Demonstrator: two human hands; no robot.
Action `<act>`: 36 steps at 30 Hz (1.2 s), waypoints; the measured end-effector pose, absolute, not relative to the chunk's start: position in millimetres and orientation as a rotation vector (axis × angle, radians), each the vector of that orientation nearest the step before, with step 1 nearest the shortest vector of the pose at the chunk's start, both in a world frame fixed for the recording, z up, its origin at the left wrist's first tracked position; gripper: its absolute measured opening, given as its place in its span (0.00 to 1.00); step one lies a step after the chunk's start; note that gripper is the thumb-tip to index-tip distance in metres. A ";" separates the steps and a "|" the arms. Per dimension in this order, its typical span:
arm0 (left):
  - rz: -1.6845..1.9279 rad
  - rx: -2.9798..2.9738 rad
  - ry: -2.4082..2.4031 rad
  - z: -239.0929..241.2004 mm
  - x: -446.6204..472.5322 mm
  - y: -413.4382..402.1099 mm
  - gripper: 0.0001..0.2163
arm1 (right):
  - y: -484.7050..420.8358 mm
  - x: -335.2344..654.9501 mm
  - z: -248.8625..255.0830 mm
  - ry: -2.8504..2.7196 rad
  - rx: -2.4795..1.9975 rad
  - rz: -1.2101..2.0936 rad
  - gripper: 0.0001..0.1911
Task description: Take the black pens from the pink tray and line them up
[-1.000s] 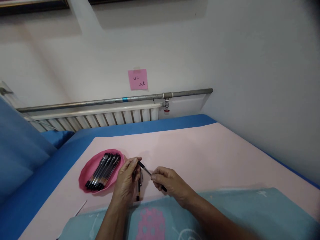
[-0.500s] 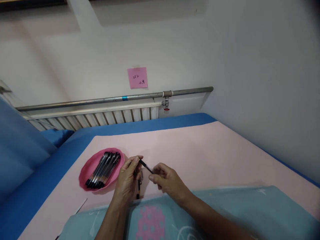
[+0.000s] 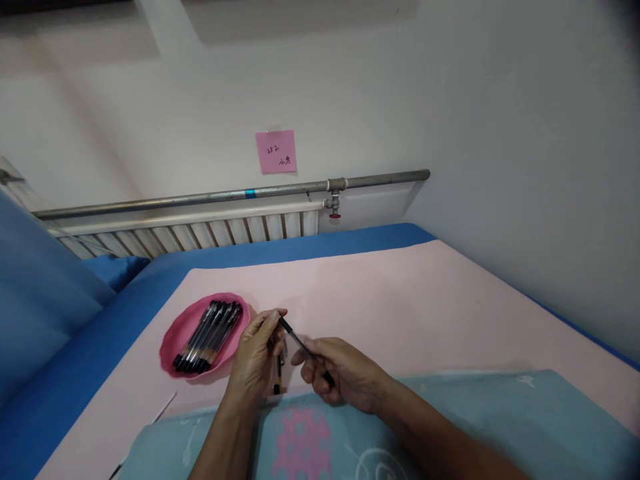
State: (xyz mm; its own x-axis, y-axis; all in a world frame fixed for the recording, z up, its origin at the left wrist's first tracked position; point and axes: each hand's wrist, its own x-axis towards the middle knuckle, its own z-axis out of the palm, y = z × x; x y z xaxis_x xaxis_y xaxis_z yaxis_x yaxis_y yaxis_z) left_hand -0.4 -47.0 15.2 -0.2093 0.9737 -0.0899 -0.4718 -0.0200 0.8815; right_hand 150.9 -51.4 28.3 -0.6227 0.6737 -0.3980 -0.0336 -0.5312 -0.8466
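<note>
A black pen with a clear barrel point(image 3: 299, 341) slants between my two hands. My left hand point(image 3: 255, 347) pinches its upper end between thumb and fingers. Around the lower part of the barrel my right hand point(image 3: 347, 373) is closed, and the pen's dark end sticks out below those fingers. Just under my left hand lies another pen-like piece point(image 3: 278, 381) with a black end, partly hidden by the hand. A pink scalloped dish point(image 3: 167, 339) to the left holds several black capped pens point(image 3: 209, 337) lying side by side.
A teal patterned cloth point(image 3: 450, 413) covers the near edge of the pale pink tabletop point(image 3: 380, 300). On the left lies a thin white stick point(image 3: 165, 407), partly covered by the cloth. Behind are a radiator point(image 3: 240, 231), a metal pipe point(image 3: 200, 200) and a pink note point(image 3: 277, 152).
My right hand has moved down along the pen and wrapped its fingers round the lower part. More of the barrel shows now. My left hand keeps its pinch.
</note>
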 end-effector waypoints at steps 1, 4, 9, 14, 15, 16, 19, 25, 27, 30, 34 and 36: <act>1.539 0.694 1.003 14.6 -0.4 -46.9 0.14 | -51.7 150.5 28.1 -1.225 -1.043 2.132 0.16; 1.555 0.668 0.989 13.5 0.3 -46.3 0.15 | -52.7 148.3 23.6 -1.445 -1.110 1.636 0.09; 1.646 0.551 0.997 15.1 -6.8 -44.1 0.13 | -54.5 149.2 12.8 -1.820 -1.154 0.864 0.04; 1.788 0.477 0.957 20.1 -25.2 -40.9 0.10 | -50.9 154.1 11.4 -1.849 -1.199 0.810 0.05; 1.789 0.478 0.951 21.1 -26.8 -41.1 0.09 | -50.0 154.7 12.2 -1.818 -1.198 0.844 0.06; 1.768 0.487 0.947 21.9 -27.0 -41.8 0.09 | -49.2 155.0 13.2 -1.790 -1.190 0.872 0.07; 1.609 0.560 0.946 23.3 -19.2 -46.4 0.09 | -48.7 154.5 16.0 -1.745 -1.169 0.942 0.07; 1.461 0.654 1.023 24.7 -9.7 -50.7 0.12 | -49.2 155.2 15.7 -1.870 -1.150 0.955 0.07; 1.656 0.602 1.065 27.3 -23.5 -49.0 0.11 | -45.7 159.4 13.8 -1.991 -1.139 0.821 0.07; 1.999 0.449 1.031 32.2 -52.7 -47.4 0.10 | -37.3 165.8 8.7 -2.131 -1.203 0.699 0.07; 2.053 0.367 0.978 33.0 -71.0 -47.5 0.08 | -28.3 160.9 -2.4 -2.048 -1.424 0.987 0.09; 1.988 0.392 0.994 30.4 -67.7 -46.9 0.09 | -26.2 151.8 -8.4 -1.966 -1.469 1.120 0.07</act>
